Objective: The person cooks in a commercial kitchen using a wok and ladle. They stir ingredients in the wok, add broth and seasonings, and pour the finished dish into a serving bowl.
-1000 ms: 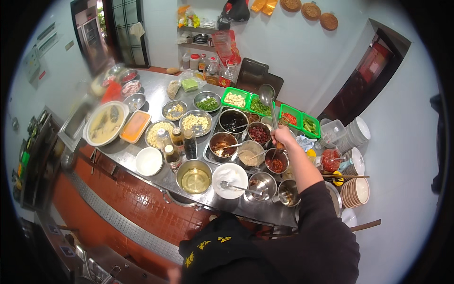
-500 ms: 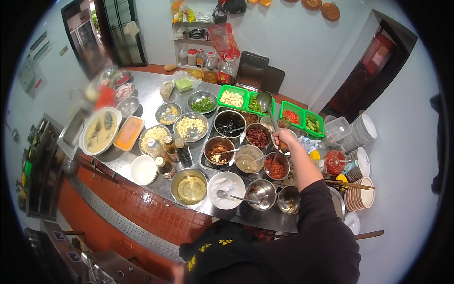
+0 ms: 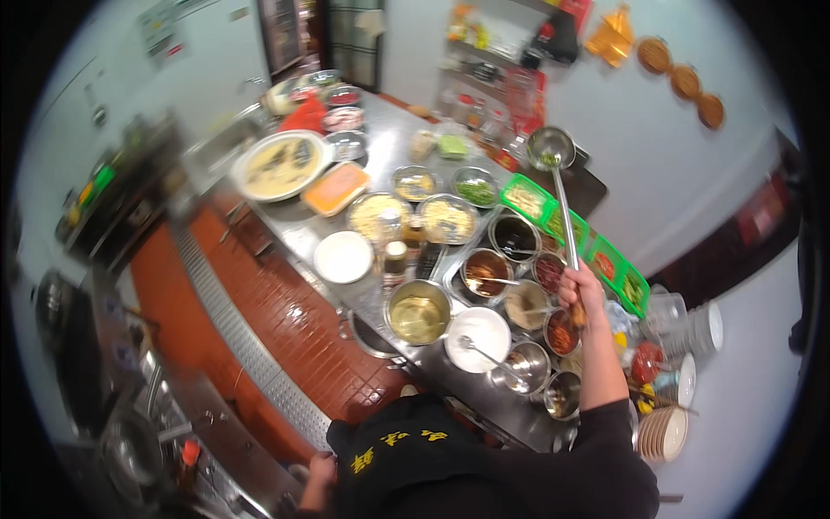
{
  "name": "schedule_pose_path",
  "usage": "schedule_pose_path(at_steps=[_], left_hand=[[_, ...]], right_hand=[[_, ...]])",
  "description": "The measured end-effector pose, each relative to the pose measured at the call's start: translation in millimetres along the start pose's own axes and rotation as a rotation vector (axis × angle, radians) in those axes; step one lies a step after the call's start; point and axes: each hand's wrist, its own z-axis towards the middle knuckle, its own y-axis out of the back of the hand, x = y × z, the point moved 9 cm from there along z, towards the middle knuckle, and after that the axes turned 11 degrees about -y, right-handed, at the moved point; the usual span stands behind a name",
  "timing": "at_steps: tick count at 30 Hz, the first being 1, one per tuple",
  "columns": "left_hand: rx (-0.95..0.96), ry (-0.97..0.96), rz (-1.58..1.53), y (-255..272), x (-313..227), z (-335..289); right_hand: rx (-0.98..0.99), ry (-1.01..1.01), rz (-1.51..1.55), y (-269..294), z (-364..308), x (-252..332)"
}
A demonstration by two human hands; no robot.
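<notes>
My right hand (image 3: 581,297) is closed round the wooden handle of a long metal ladle (image 3: 565,208). The ladle's bowl is raised beyond the row of green containers (image 3: 552,227), with a little chopped green stuff in it. Below that hand stand metal pots of sauces, among them one of red chopped chilli (image 3: 562,332) and one of dark red paste (image 3: 548,273). Low in the picture, beside my black apron (image 3: 406,450), my left hand (image 3: 322,470) hangs near the steel counter; its fingers are too blurred to read.
A steel table (image 3: 303,238) carries a white bowl of white powder with a spoon (image 3: 478,359), a pot of clear yellow liquid (image 3: 418,318), bottles (image 3: 395,259) and a tub of fish (image 3: 284,164). Stacked bowls (image 3: 664,432) stand right. A steel stove counter (image 3: 216,458) lies lower left.
The ladle has risen out of the green container of chopped greens, now held higher above it. My view has turned to the left, and my left hand shows more.
</notes>
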Motion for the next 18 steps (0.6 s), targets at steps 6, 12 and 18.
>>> schedule_pose_path(at_steps=[6,12,18], left_hand=[[-0.116,0.198,-0.156,6,71,-47],[-0.259,0.328,-0.286,-6,139,-131],[-0.618,0.323,-0.697,-54,184,-217]], right_hand=[[0.651,-0.213,-0.099,-258,-37,-85],[1.234,-0.880,-0.244,-501,-148,-293],[1.600,-0.948,-0.948,-625,-285,-446]])
